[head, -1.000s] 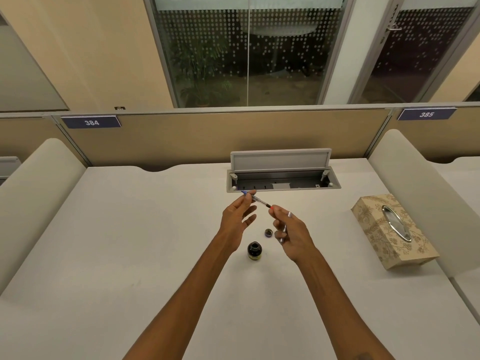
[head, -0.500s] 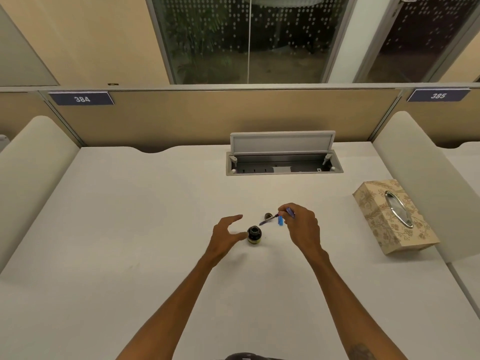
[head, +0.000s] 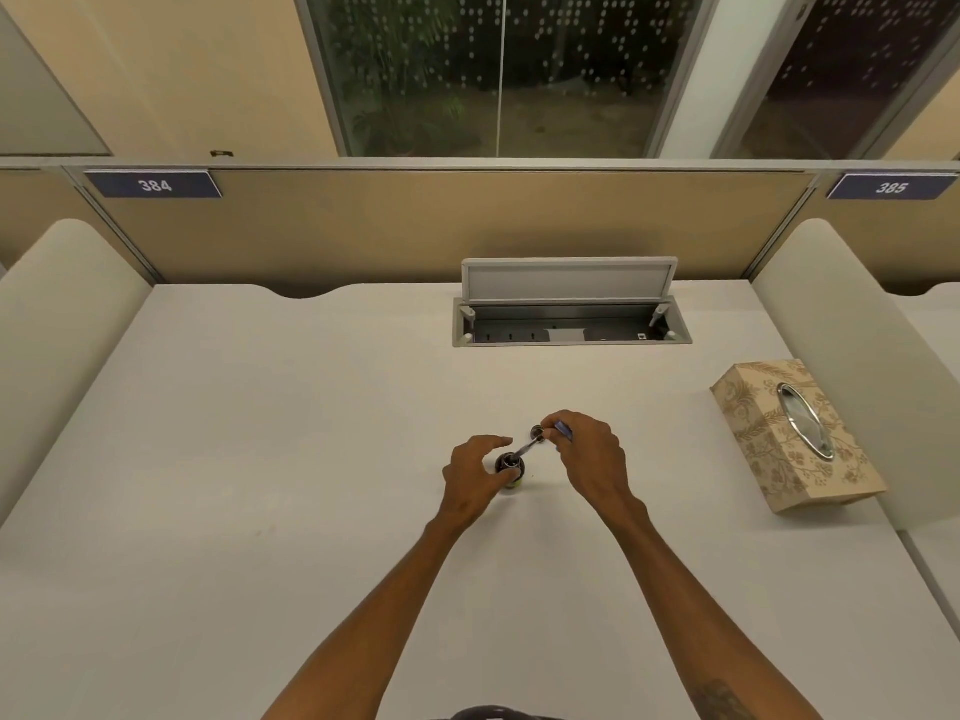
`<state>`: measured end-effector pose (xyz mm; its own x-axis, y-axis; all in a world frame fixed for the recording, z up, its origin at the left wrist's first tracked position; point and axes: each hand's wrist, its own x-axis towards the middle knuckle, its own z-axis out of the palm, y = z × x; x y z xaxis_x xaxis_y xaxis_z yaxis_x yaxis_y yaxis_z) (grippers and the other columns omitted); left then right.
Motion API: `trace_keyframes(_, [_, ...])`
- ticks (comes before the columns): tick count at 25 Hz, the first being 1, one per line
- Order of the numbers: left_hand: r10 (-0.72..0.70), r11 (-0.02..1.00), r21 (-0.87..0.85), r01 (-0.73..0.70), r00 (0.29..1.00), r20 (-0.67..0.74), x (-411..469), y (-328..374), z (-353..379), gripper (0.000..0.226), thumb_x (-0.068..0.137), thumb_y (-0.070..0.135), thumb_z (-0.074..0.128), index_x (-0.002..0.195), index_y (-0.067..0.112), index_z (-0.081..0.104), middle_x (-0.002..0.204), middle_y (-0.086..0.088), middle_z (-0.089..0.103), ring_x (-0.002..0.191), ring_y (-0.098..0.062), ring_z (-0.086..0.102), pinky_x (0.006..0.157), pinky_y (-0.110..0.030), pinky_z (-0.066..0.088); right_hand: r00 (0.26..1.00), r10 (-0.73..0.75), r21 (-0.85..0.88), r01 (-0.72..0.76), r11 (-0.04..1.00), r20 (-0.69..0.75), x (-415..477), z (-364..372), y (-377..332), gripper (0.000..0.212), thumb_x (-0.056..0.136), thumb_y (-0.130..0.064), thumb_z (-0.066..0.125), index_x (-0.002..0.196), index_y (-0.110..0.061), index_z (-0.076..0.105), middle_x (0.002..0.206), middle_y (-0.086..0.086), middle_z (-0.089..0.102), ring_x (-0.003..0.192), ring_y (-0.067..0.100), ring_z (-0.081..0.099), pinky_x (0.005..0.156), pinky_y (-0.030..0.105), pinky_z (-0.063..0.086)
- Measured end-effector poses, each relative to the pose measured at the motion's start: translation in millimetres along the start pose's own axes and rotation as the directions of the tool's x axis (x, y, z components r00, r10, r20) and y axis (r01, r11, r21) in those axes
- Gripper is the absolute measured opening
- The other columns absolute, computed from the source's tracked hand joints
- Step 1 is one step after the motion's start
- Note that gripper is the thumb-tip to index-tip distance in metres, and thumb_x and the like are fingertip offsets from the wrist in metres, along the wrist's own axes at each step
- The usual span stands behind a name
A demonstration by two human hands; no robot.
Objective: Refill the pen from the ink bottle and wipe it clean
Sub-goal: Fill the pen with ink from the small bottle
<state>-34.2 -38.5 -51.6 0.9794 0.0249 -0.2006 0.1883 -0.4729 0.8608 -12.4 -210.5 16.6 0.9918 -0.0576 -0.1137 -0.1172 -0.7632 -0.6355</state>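
A small dark ink bottle [head: 510,467] stands open on the white desk [head: 260,433]. My left hand [head: 475,478] curls around its left side, fingers on the glass. My right hand [head: 587,459] pinches a thin pen [head: 530,447] with a blue end. The pen slants down to the left and its tip sits at the bottle's mouth. The bottle's small round cap [head: 537,433] lies on the desk just behind the bottle, partly hidden by my right fingers.
A patterned tissue box [head: 795,433] lies at the right. An open cable tray with a raised lid [head: 571,304] is set into the desk at the back. Padded dividers [head: 62,324] flank both sides, and a partition wall runs behind.
Both hands came down from mid-air toward the bottle. My left hand let go of the pen and closed on the bottle. My right hand lowered the pen tip to the bottle's mouth.
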Motion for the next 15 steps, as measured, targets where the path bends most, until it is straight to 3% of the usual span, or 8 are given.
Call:
trace_keyframes(5, [0.01, 1.0, -0.028, -0.01, 1.0, 0.001, 1, 0, 6, 0.037, 0.072, 0.033, 0.077, 0.108, 0.034, 0.068, 0.115, 0.017, 0.066, 0.112, -0.006, 0.056, 0.098, -0.036, 0.043, 0.998, -0.056, -0.092, 0.057, 0.994, 0.019, 2, 4, -4, 0.01, 0.093, -0.031, 0.057, 0.097, -0.026, 0.065, 0.089, -0.005, 0.071, 0.074, 0.015, 0.058, 0.061, 0.027, 0.038])
trace_keyframes(9, [0.032, 0.999, -0.017, -0.033, 0.999, -0.035, 1, -1, 6, 0.033, 0.076, 0.031, 0.076, 0.109, 0.03, 0.069, 0.115, 0.014, 0.067, 0.107, -0.001, 0.053, 0.093, -0.025, 0.037, 0.996, -0.08, -0.128, 0.085, 0.988, 0.044, 3, 7, -5, 0.008, 0.092, -0.032, 0.059, 0.094, -0.028, 0.065, 0.089, -0.004, 0.071, 0.078, 0.018, 0.061, 0.063, 0.028, 0.042])
trace_keyframes(15, [0.07, 0.997, -0.007, -0.071, 0.994, -0.083, 6, -6, 8, 0.023, 0.074, 0.033, 0.074, 0.096, 0.027, 0.073, 0.105, 0.013, 0.071, 0.104, -0.004, 0.061, 0.093, -0.033, 0.049, 0.993, -0.108, -0.156, 0.115, 0.981, 0.056, 5, 11, -8, 0.011, 0.092, -0.031, 0.058, 0.096, -0.025, 0.066, 0.091, -0.002, 0.072, 0.084, 0.02, 0.063, 0.068, 0.03, 0.046])
